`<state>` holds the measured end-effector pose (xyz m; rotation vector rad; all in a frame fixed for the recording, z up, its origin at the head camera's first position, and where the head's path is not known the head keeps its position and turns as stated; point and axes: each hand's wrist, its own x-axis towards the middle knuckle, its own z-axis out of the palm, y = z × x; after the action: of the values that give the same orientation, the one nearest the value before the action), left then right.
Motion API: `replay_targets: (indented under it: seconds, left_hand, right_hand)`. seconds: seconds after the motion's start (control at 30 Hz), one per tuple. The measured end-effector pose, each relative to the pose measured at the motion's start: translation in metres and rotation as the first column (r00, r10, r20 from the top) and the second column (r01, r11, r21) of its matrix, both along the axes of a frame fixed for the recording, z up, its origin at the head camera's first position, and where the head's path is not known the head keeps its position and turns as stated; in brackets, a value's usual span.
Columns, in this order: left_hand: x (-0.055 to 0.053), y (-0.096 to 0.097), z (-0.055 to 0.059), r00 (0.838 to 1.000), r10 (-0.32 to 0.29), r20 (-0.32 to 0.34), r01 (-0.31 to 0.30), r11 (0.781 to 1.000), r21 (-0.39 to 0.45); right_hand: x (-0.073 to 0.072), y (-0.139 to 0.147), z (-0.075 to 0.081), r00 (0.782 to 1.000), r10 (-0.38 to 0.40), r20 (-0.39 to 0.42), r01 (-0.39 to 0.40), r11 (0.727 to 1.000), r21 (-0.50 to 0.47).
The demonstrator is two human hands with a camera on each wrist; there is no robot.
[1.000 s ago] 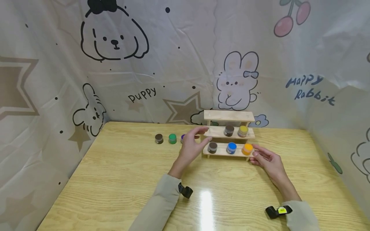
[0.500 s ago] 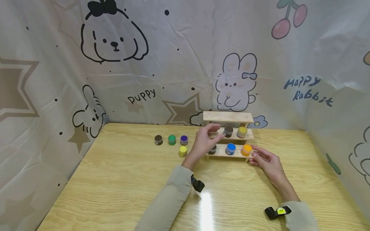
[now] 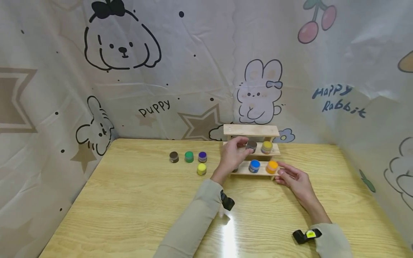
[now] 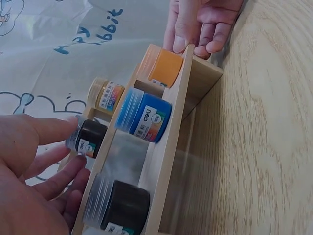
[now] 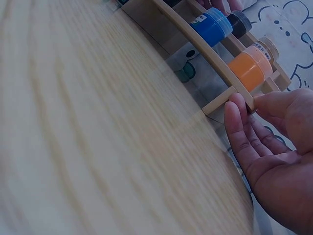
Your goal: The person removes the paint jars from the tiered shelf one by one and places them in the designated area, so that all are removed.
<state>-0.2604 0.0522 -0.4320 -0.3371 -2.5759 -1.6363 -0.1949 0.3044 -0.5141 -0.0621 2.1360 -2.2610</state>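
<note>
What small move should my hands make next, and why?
Probably close the left grip around the middle-shelf dark jar: thumb and fingers flank it, though firm hold isn't clear, while the right grip holds the rack by its end.

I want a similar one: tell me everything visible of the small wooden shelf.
The shelf is pale, wood-looking, with three stepped boards and short legs. It stands upright on the table near the printed backdrop. Jars sit on its lower two boards. The right hand pinches the bottom board's right end.

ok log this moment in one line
left hand: pinches dark jar, middle shelf; right hand: grips wooden rack, right end; table: green jar, purple jar, yellow jar, another dark jar
</note>
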Motion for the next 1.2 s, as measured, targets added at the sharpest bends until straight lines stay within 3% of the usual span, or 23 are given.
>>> replay_targets:
  seconds: [0.2, 0.47, 0.73, 1.2]
  left_hand:
    - [-0.004, 0.004, -0.003, 1.000, 0.019, -0.008, -0.019, 0.999, -0.027]
    - [-0.003, 0.007, 0.000, 0.999, 0.047, -0.006, -0.047, 0.996, -0.070]
    - [-0.001, 0.002, 0.002, 0.999, 0.053, -0.003, -0.053, 0.997, -0.048]
    - [0.012, -0.024, 0.011, 0.998, -0.041, -0.040, 0.043, 0.997, 0.061]
  right_hand:
    - [0.000, -0.002, 0.001, 1.000, -0.002, 0.000, 0.002, 1.000, 0.004]
    - [-0.001, -0.002, 0.001, 1.000, -0.006, 0.001, 0.006, 1.000, 0.017]
    - [0.001, -0.003, 0.005, 1.000, -0.015, 0.025, 0.014, 0.999, 0.043]
    - [0.000, -0.002, 0.000, 1.000, -0.011, 0.005, 0.011, 1.000, 0.009]
